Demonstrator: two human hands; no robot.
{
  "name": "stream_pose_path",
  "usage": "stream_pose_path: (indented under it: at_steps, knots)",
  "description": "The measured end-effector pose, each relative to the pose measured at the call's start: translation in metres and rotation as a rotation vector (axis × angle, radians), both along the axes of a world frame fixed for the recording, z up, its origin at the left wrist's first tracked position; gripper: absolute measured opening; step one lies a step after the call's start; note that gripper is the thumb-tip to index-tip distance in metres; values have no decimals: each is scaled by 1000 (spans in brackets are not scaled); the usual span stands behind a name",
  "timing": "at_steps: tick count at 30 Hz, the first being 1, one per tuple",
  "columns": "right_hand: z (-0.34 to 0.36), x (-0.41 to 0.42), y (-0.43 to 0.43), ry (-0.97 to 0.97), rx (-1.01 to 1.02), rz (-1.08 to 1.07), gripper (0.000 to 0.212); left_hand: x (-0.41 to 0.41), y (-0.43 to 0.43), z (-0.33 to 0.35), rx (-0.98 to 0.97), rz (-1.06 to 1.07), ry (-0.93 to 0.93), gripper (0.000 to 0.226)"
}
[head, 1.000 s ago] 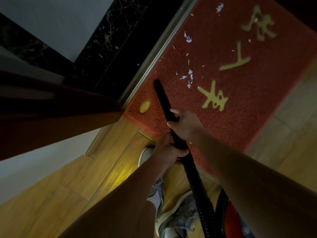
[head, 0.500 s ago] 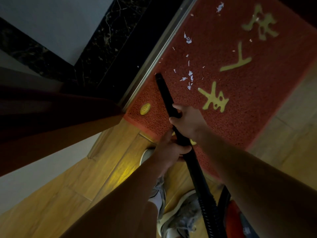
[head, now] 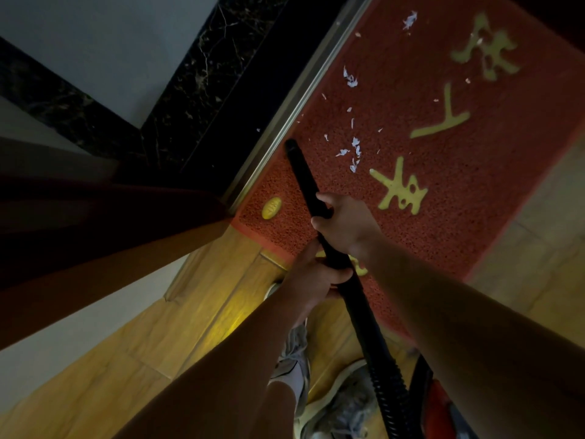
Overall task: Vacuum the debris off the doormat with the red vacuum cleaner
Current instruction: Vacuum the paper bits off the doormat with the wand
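Here, white scraps of debris (head: 354, 147) lie scattered on the red doormat (head: 459, 217), the nearest cluster just beyond the fingers (head: 326, 198) of the right hand (head: 345, 226) and a little to their right. More scraps trail further up the mat beside the metal threshold strip (head: 285, 115).

The black tube (head: 304, 175) of the vacuum slants up from both hands. Its open end is over the mat's left edge, close to the strip and short of the nearest scraps. The right hand grips the tube higher up, fingers curled round it. The left hand (head: 313, 277) grips it just below, its fingers (head: 338, 274) wrapped over the top. The two hands nearly touch.

Below the left hand the tube becomes a ribbed hose (head: 389, 384), which runs down towards the body of the red vacuum cleaner (head: 440, 403), partly hidden under the right forearm.

Yellow characters (head: 400, 188) sit on the mat to the right of the fingers, and a yellow oval badge (head: 271, 208) to their left. The mat lies on a wooden floor (head: 190, 312), where a pair of grey shoes (head: 345, 403) shows beneath the arms. A dark door (head: 95, 232) stands far to the left.
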State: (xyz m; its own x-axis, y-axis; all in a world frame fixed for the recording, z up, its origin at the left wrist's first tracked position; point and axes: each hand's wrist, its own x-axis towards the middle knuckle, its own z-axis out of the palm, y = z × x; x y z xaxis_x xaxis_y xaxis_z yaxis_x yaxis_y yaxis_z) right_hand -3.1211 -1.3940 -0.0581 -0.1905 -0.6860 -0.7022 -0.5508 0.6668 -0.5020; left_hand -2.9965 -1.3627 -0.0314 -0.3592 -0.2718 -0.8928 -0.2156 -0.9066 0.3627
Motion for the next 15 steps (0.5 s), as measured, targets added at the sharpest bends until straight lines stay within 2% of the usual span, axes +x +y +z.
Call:
stream_pose_path:
  at_steps: [6,15]
  knots:
    - [3,5,-9,20,13,18,62,5,-9,4,-6,-15,-4,50]
    - [15,6,-18,10,-30,52,60,4,-13,16,-16,41,-5,56]
